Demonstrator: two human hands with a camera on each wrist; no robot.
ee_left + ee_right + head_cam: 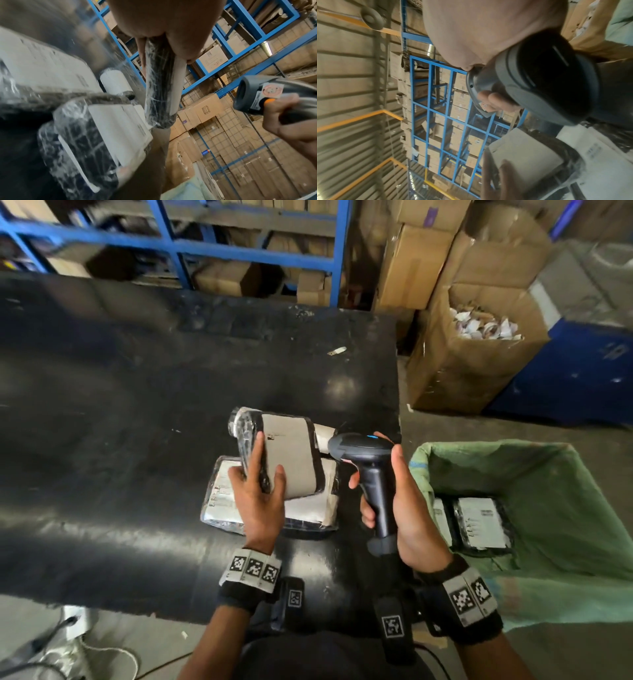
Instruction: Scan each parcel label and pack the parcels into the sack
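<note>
My left hand [258,491] grips a black plastic-wrapped parcel [291,455] with a pale label, lifted and tilted above the black table [120,440]. The same parcel [159,83] shows edge-on in the left wrist view, pinched between thumb and fingers. My right hand [394,498] holds a dark barcode scanner [366,457] by its grip, nose pointing left at the parcel's label. The scanner [257,94] also appears in the left wrist view, and the scanner [539,81] fills the right wrist view. More wrapped parcels [274,501] lie on the table underneath. A green sack [548,474] stands open at right with parcels [479,522] inside.
An open cardboard box [479,347] of paper scraps stands beyond the sack, beside a blue bin [575,371]. Blue shelving [239,248] with cartons runs behind the table. A small paper scrap [337,350] lies on the table. Cables [68,655] lie on the floor at lower left.
</note>
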